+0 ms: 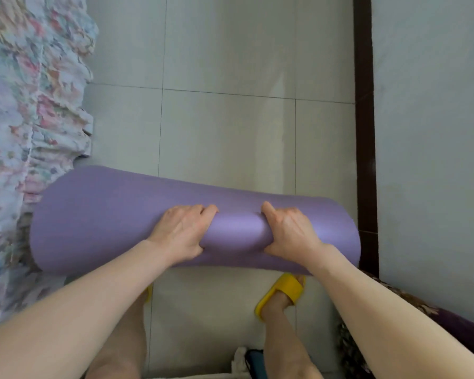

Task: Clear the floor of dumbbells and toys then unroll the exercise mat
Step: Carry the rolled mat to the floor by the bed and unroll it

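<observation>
The exercise mat (115,217), a smooth purple foam roll, is lying crosswise with its long axis running left to right, both the left hand (182,232) and right hand (290,232) clamping its middle, probably above the pale tiled floor (225,127), beside a floral bedspread (30,105).

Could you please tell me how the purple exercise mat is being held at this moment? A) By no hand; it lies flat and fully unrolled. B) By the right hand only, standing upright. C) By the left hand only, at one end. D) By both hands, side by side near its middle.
D: the left hand and right hand both clasp the rolled mat near its middle, over the tiled floor.
</observation>
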